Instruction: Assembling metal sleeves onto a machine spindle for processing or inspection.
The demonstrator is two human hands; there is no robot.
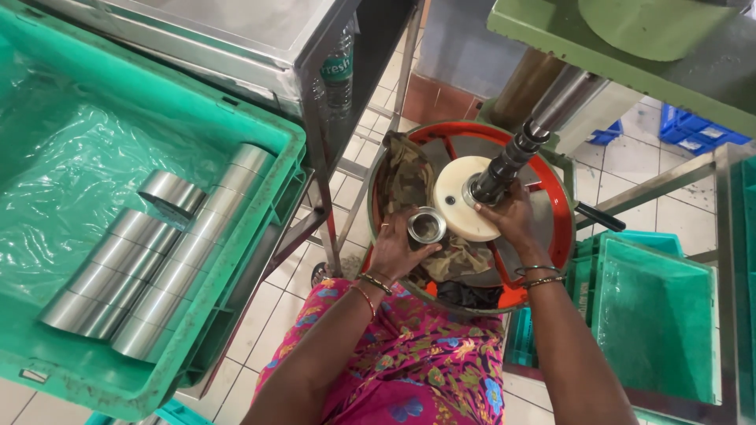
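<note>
My left hand [396,250] holds a short shiny metal ring [426,225] upright, its open end facing up, over a camouflage cloth [409,185]. My right hand [509,217] rests on a cream round disc [457,198], fingers touching the dark end of a steel press shaft [512,153] that comes down from a green machine [630,55]. Disc and cloth lie in a round steel pan with a red rim [561,205].
A green plastic crate [260,126] on the left, lined with clear plastic, holds rows of stacked shiny metal rings [150,264]. A steel cabinet [236,31] with a water bottle [339,75] stands behind. Another green crate [654,315] sits at right, blue crates [697,130] beyond.
</note>
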